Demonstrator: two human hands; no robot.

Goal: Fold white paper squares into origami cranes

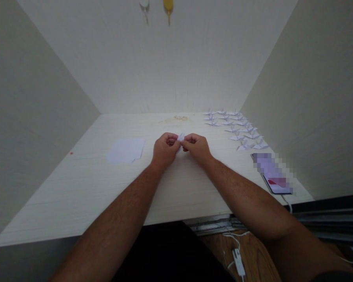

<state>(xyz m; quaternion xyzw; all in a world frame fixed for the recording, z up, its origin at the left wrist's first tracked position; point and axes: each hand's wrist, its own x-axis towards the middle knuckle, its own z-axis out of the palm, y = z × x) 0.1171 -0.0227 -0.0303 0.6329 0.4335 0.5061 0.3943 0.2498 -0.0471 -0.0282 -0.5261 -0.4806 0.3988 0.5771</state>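
Between my two hands, just above the middle of the tabletop, is a small piece of folded white paper. My left hand pinches its left side between thumb and fingers. From the other side my right hand grips it the same way, so the fingertips nearly meet. Part of the paper is hidden behind the fingers. To the left lies a stack of white paper sheets, slightly fanned. Several folded white paper cranes stand in rows at the back right.
A phone, partly blurred out, lies at the right edge with a white cable attached. Walls enclose the white table on three sides. Hooks hang on the back wall. Below the table is a white power strip.
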